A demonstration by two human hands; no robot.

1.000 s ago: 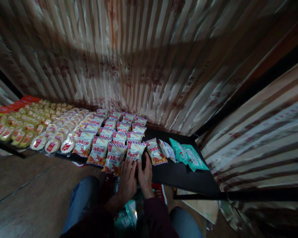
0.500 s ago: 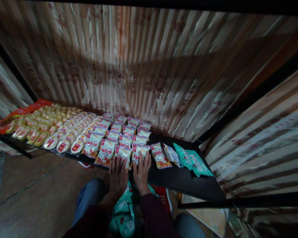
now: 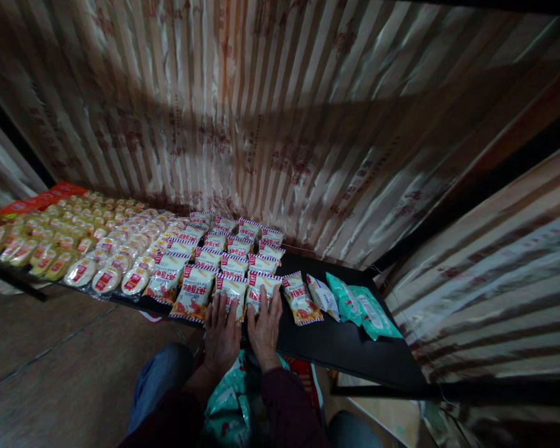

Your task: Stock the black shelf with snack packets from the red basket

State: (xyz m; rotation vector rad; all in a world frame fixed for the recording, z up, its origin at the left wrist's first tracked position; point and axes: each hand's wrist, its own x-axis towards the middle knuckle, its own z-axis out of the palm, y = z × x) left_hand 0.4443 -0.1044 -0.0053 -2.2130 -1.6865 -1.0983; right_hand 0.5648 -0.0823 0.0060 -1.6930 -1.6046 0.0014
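My left hand (image 3: 222, 331) lies with fingers stretched over the lower part of a white snack bag (image 3: 232, 289) at the shelf's front edge. Beside it, my right hand (image 3: 264, 325) rests spread on the snack bag (image 3: 263, 282) to the right. Both bags have red lettering and striped top edges; their lower parts are hidden by my fingers. Matching bags stand in rows behind and to the left, among them a front snack bag (image 3: 193, 292). Just right of my right hand, another such bag (image 3: 301, 298) lies slightly turned.
The black shelf (image 3: 326, 342) also bears round wrapped cakes (image 3: 107, 279), yellow-wrapped cakes (image 3: 42, 255), a blue-white bag (image 3: 323, 295) and a teal bag (image 3: 373, 313). Teal bags (image 3: 228, 398) lie below between my knees. A striped curtain (image 3: 261, 124) hangs behind; a dark post (image 3: 448, 205) stands right.
The view has shifted slightly, so the shelf's left part appears farther left. Both hands stay on the same two front snack bags, with little visible movement.
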